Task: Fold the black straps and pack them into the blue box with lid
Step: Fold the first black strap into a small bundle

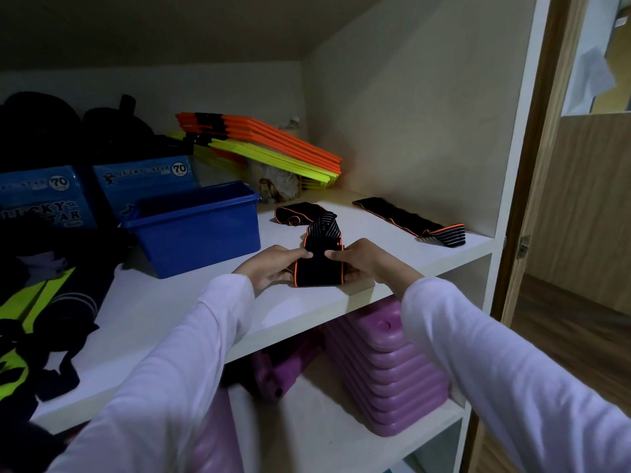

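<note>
A black strap with orange edging (pixel 319 268) lies partly folded at the front edge of the white shelf (pixel 170 302). My left hand (pixel 273 268) grips its left side and my right hand (pixel 362 262) grips its right side, thumbs on top. The strap's unfolded tail (pixel 297 213) runs back across the shelf. A second black strap (pixel 409 220) lies flat further right near the side wall. The open blue box (pixel 194 230) stands just left of the strap; no lid is seen on it.
Two blue lidded "Lucky Star" boxes (pixel 143 179) stand behind the open box. Orange and yellow flat bars (pixel 266 145) are stacked at the back. Dark and neon clothing (pixel 41 302) lies at the left. Purple blocks (pixel 386 370) fill the shelf below. A wooden door (pixel 580 233) stands right.
</note>
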